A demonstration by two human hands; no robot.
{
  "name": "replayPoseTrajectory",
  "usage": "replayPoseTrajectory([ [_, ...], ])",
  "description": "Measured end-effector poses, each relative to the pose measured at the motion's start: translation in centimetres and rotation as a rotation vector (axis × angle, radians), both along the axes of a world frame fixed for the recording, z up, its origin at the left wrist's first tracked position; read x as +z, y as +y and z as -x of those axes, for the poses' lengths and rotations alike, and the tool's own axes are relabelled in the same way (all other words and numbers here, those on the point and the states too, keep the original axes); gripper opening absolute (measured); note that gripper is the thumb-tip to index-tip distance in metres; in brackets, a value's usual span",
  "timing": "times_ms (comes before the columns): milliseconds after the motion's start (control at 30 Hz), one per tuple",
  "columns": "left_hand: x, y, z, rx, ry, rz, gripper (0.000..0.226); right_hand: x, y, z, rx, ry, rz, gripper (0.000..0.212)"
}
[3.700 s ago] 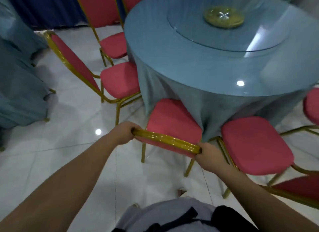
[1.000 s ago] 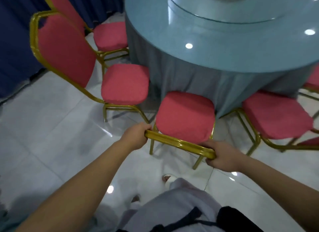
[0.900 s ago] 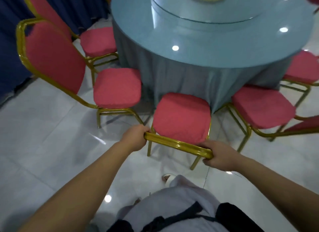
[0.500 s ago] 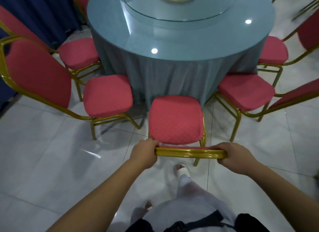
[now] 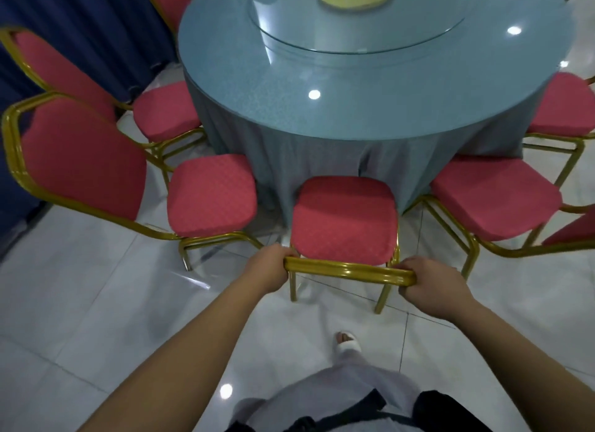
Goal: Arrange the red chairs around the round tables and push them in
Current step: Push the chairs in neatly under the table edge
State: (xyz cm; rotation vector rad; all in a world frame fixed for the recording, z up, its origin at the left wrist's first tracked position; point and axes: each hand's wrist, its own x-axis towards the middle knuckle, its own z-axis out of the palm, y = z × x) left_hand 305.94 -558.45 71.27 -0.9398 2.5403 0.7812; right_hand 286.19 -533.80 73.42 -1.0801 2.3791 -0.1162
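The left grip (image 5: 269,267) and right grip (image 5: 431,290) each clasp one end of the gold top rail (image 5: 347,270) of the red chair (image 5: 344,219). The chair's seat front sits just at the cloth skirt (image 5: 322,161) of the round surface (image 5: 354,87). The metal frame appears rigid and fairly light. Holding the rail ends should give a square, even push across the glossy floor (image 5: 96,303).

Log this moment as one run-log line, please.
left hand: grips chair top rail | right hand: grips same rail | seat front at tablecloth
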Motion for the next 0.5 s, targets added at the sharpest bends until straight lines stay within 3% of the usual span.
replayPoseTrajectory([
  [67, 0.2, -1.0, 1.7, 0.025, 0.009, -0.019, 0.039, 0.8, -1.7, 2.8, 0.064, -0.162, -0.104, 0.034],
  [133, -0.1, -1.8, 2.6, 0.031, 0.01, -0.038, 0.039, 2.8, -3.5, 4.8, 0.141, -0.453, -0.213, 0.05],
  [200, -0.6, -2.6, 2.4, 0.052, 0.01, -0.093, 0.047, 4.8, -5.8, 5.4, 0.204, -0.631, -0.19, 0.054],
  [267, -1.0, -3.4, 1.1, 0.139, 0.033, -0.226, 0.072, 5.8, -8.8, 4.7, 0.203, -0.68, -0.014, 0.052],
  [333, -1.1, -4.7, -1.2, 0.252, 0.058, -0.322, 0.083, 5.5, -12.7, 2.9, 0.116, -0.672, 0.209, 0.047],
  [400, -1.1, -6.6, -4.4, 0.34, 0.072, -0.344, 0.079, 5.1, -16.7, 0.1, 0.032, -0.622, 0.341, 0.034],
  [500, -0.9, -10.8, -10.5, 0.481, 0.085, -0.359, 0.068, 4.4, -22.0, -5.3, -0.03, -0.62, 0.385, 0.027],
])
